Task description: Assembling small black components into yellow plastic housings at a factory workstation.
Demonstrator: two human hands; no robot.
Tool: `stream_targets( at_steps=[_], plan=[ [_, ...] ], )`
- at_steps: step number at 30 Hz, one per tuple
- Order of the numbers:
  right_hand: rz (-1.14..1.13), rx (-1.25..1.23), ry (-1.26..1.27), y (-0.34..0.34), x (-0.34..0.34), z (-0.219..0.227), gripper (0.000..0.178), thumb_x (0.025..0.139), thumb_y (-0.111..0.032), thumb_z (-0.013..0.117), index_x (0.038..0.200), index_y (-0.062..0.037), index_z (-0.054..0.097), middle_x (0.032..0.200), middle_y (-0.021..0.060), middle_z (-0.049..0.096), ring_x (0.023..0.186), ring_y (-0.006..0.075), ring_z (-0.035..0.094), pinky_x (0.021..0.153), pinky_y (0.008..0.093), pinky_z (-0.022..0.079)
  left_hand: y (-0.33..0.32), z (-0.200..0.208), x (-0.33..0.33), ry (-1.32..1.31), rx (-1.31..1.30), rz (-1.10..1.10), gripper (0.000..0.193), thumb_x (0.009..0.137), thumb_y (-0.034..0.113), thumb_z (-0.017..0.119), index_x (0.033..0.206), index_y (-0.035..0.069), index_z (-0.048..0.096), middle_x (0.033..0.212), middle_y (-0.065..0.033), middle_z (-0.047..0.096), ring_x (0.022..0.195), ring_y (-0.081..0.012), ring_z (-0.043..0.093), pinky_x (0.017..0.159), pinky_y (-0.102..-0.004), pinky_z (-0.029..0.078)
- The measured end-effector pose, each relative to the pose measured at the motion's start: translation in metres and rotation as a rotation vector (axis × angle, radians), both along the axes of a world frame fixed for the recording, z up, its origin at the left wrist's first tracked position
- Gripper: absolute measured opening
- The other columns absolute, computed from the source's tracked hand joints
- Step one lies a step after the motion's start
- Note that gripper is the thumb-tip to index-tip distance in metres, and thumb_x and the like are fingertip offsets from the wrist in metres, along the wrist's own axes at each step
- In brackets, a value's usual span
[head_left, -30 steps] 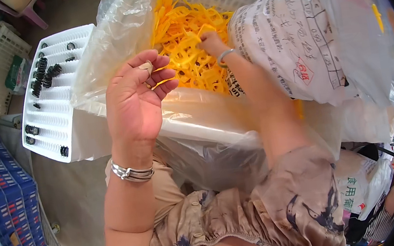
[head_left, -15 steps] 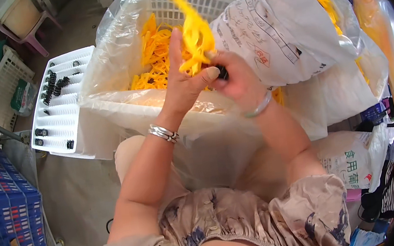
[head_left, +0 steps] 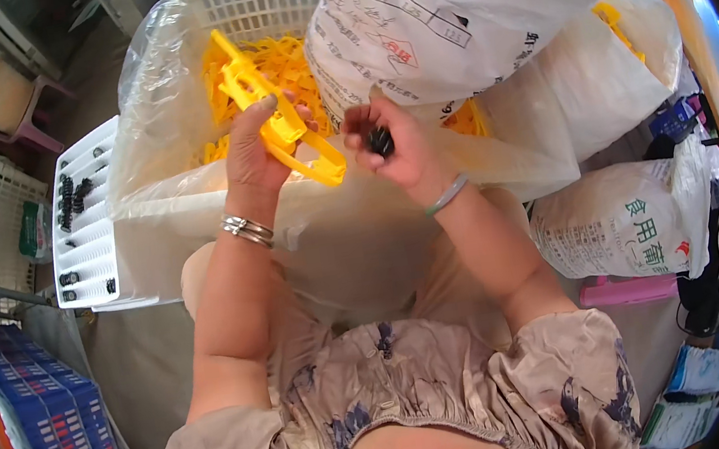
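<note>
My left hand is closed round a long yellow plastic part with a loop at its lower end. The part slants over the near side of a plastic-lined white basket. Inside that basket lies a heap of similar yellow pieces. Just right of the loop, my right hand curls its fingers round small round black parts, which look like little wheels. The two hands are apart, and the black parts do not touch the yellow one.
On the left, a ribbed white tray holds several black parts. A printed white sack leans over the basket's right side. Blue crates stand lower left; another full sack and a pink object lie right.
My hands have drawn apart. The yellow part, raised and blurred before, has come lower and left in my left hand. My right hand has moved a little down and left, keeping the black parts.
</note>
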State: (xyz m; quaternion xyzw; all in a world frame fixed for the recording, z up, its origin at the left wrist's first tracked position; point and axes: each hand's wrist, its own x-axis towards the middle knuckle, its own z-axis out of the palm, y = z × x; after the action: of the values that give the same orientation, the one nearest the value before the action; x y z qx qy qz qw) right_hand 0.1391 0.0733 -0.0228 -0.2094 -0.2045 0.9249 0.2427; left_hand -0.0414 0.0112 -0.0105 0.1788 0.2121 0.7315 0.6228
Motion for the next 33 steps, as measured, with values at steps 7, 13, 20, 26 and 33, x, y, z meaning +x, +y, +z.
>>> stream_targets(
  at_steps=[7,13,20,26,33],
  plan=[
    [-0.172,0.239,0.150,0.008,0.005,0.023,0.026,0.086,-0.014,0.050,0.106,0.0039,0.049,0.100,0.0177,0.055,0.092,0.0294,0.057,0.073,0.0391,0.052,-0.011,0.016,0.033,0.429,0.128,0.062,0.063,0.063,-0.005,0.059,0.121,0.007,0.036,0.101,-0.0104,0.053,0.089,-0.0201,0.054,0.072,-0.0338,0.049],
    [-0.173,0.316,0.063,0.013,0.007,0.021,0.029,0.090,-0.020,0.041,0.105,0.0041,0.049,0.099,0.0177,0.055,0.087,0.0293,0.058,0.069,0.0407,0.052,-0.015,0.017,0.027,0.393,0.075,0.088,0.064,0.065,-0.002,0.057,0.124,0.008,0.033,0.102,-0.0104,0.053,0.088,-0.0203,0.054,0.072,-0.0332,0.049],
    [-0.135,0.258,0.035,0.015,0.004,0.016,0.021,0.075,-0.009,0.047,0.093,0.0007,0.052,0.089,0.0125,0.054,0.067,0.0198,0.050,0.053,0.0287,0.039,-0.016,0.017,0.015,0.165,0.002,-0.193,0.049,0.069,0.004,0.051,0.116,0.012,0.039,0.098,-0.0171,0.054,0.083,-0.0316,0.058,0.070,-0.0457,0.052],
    [-0.127,0.494,0.111,0.007,-0.002,0.020,0.026,0.069,-0.002,0.045,0.093,0.0012,0.052,0.090,0.0119,0.054,0.075,0.0217,0.051,0.061,0.0318,0.042,-0.014,0.006,0.020,0.008,-0.044,-0.200,0.044,0.073,0.009,0.052,0.115,0.010,0.039,0.100,-0.0193,0.054,0.088,-0.0347,0.058,0.075,-0.0527,0.049],
    [-0.343,0.279,0.181,0.010,-0.004,0.016,0.023,0.078,-0.005,0.042,0.098,0.0021,0.049,0.090,0.0111,0.054,0.076,0.0219,0.052,0.066,0.0327,0.044,-0.013,0.009,0.018,-0.122,-0.013,-0.268,0.036,0.074,0.011,0.054,0.108,0.007,0.043,0.093,-0.0171,0.057,0.086,-0.0343,0.059,0.076,-0.0532,0.048]
  ],
)
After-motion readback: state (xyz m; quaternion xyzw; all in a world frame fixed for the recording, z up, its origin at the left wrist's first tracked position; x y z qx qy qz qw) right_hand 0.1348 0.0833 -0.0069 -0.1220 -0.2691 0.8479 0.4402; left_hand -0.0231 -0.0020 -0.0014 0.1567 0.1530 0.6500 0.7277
